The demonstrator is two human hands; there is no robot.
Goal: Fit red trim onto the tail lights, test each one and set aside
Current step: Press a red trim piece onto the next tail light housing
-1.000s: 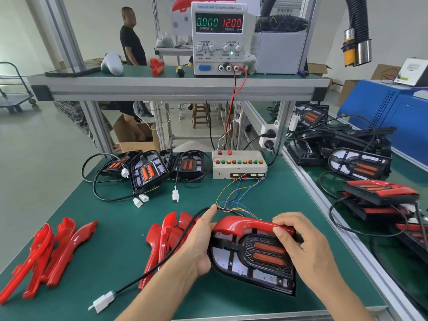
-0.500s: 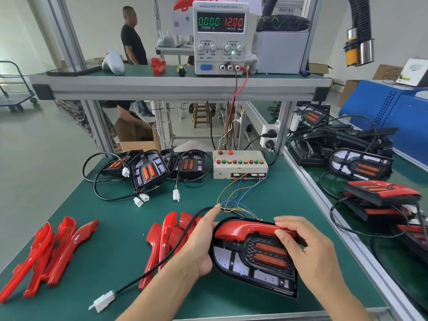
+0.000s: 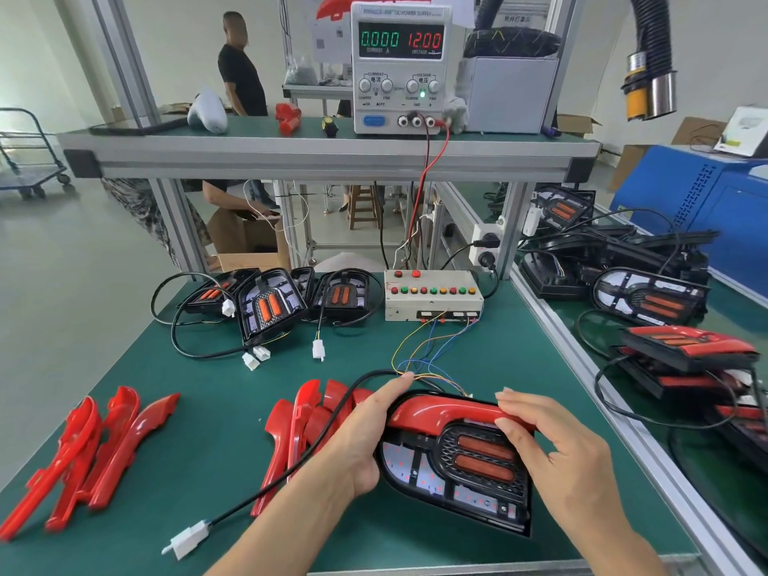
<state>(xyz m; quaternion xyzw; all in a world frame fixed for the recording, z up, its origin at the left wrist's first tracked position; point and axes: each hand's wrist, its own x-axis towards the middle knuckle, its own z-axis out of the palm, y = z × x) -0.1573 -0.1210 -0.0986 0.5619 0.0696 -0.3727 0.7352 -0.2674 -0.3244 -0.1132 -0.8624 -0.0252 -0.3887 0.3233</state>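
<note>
A black tail light (image 3: 457, 471) with two orange bars lies on the green mat near the front edge. A red trim (image 3: 440, 413) sits along its top edge. My left hand (image 3: 365, 434) grips the light's left end. My right hand (image 3: 552, 446) holds the right end, fingers pressing on the trim. The light's black cable runs left to a white plug (image 3: 187, 542) lying loose on the mat. Loose red trims lie in a pile (image 3: 307, 421) beside my left hand and in another pile (image 3: 91, 451) at the far left.
Bare tail lights (image 3: 270, 305) with cables stand at the back of the mat. A beige test box (image 3: 432, 299) with coloured buttons and thin wires sits behind the held light. A power supply (image 3: 401, 64) stands on the shelf. Trimmed lights (image 3: 685, 347) are stacked on the right bench.
The tail light and both hands have shifted slightly toward me and lower. My grip on both ends is unchanged.
</note>
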